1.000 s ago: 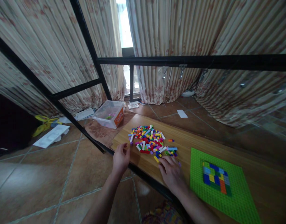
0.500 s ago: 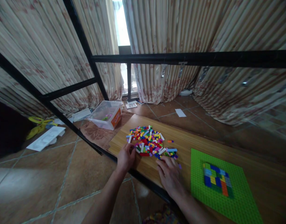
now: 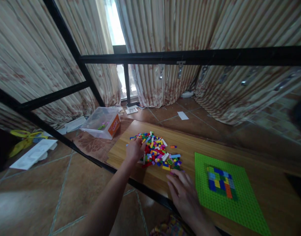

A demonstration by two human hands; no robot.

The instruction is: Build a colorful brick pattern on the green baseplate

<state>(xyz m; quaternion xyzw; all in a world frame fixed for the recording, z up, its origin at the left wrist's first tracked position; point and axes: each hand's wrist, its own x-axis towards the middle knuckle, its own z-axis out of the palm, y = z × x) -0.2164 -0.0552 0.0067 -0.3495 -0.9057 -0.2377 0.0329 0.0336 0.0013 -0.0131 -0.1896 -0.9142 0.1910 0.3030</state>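
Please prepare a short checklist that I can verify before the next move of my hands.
1. Left hand at the brick pile: ok, over its left side.
2. Right hand holding a brick: cannot tell; the back of the hand hides its grip.
3. Green baseplate lying flat on the wooden table: ok, right of the pile.
4. Joined bricks within the baseplate's edges: ok.
5. All loose bricks together: not ok; an orange piece lies apart.
6. Plastic box emptied: not ok; some small pieces show inside.
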